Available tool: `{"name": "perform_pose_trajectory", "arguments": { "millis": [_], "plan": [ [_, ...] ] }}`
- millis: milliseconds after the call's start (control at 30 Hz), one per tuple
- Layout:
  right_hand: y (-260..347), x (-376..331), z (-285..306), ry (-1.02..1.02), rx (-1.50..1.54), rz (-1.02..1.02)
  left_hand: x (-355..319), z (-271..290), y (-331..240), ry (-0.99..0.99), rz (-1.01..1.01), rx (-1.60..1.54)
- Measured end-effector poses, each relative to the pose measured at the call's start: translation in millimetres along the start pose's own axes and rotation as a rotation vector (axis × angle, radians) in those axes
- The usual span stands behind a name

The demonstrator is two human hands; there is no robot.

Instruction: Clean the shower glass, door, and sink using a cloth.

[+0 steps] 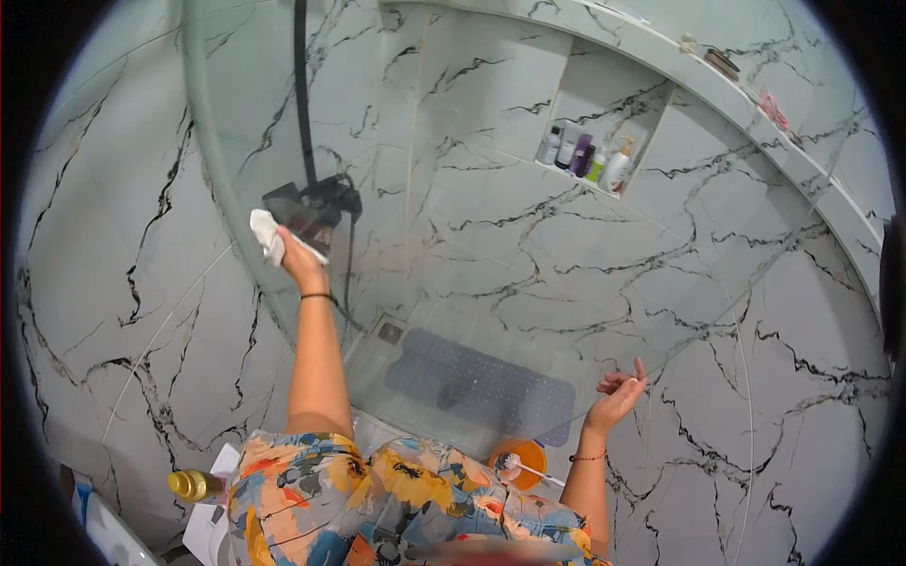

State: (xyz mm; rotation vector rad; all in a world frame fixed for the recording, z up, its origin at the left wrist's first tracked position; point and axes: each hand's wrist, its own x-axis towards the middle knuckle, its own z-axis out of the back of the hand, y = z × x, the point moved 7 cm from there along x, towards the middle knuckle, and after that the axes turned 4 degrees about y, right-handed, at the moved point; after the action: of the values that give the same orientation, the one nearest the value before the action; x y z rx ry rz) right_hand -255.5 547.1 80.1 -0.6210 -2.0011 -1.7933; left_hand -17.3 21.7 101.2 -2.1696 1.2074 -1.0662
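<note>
Gripping a white cloth at the left of the head view, my left hand has its fingers closed on it — in front of a black fixture. My right hand, lower right, is empty — fingers apart and loosely curled. A grey-blue mat and an orange bucket sit lower centre; bottles stand upper right.

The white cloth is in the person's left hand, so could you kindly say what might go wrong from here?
The white cloth might slip from the left hand, since part of it sticks out past the hand. The gold-topped bottle, close to the patterned garment, could perhaps be knocked by a turn.
</note>
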Motion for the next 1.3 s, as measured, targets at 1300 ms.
{"name": "perform_pose_trajectory", "arguments": {
  "millis": [1300],
  "plan": [
    [1.9, -0.2, 4.3, -0.242, -0.185, 0.051, -13.3, -38.4, -23.9, 0.186, -0.084, 0.104]
  ]
}}
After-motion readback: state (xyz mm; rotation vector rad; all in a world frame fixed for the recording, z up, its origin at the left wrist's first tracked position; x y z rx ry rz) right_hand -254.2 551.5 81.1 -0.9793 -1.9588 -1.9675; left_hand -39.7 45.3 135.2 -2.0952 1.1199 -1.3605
